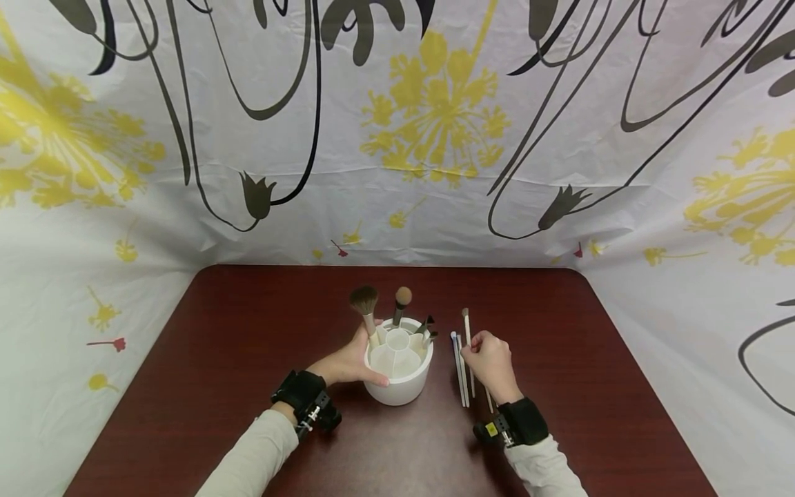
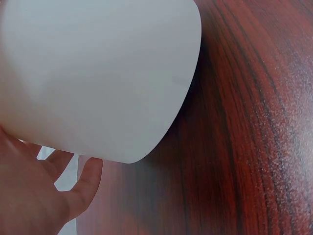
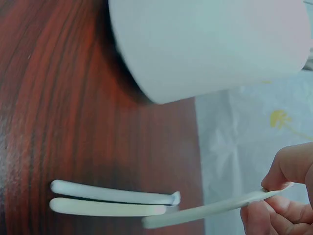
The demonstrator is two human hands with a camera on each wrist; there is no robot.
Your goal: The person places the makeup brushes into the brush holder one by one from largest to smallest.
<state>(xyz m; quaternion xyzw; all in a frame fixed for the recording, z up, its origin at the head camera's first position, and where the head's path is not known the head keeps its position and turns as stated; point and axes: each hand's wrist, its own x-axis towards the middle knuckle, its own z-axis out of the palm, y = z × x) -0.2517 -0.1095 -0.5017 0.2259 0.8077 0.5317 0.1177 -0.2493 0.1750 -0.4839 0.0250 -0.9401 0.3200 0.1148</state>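
A white round brush holder (image 1: 397, 392) with a divided top stands on the table, my left hand (image 1: 352, 360) gripping its left side. The thumb lies along its front near the rim; in the left wrist view other fingers (image 2: 88, 183) reach around the white wall. Just right of the holder, my right hand (image 1: 493, 364) pinches a thin pale makeup brush (image 1: 467, 326) between thumb and fingers. That brush's handle (image 3: 205, 212) slants down toward the table in the right wrist view. Two slim brushes (image 3: 115, 192) lie side by side close to it.
In the holder stand a big fluffy brush (image 1: 364, 301), a round-headed brush (image 1: 403, 297) and small dark-tipped brushes (image 1: 425, 326). Another pale handle (image 1: 488, 399) shows by my right wrist. A patterned white cloth (image 1: 298, 235) hangs behind the dark red table (image 1: 261, 324).
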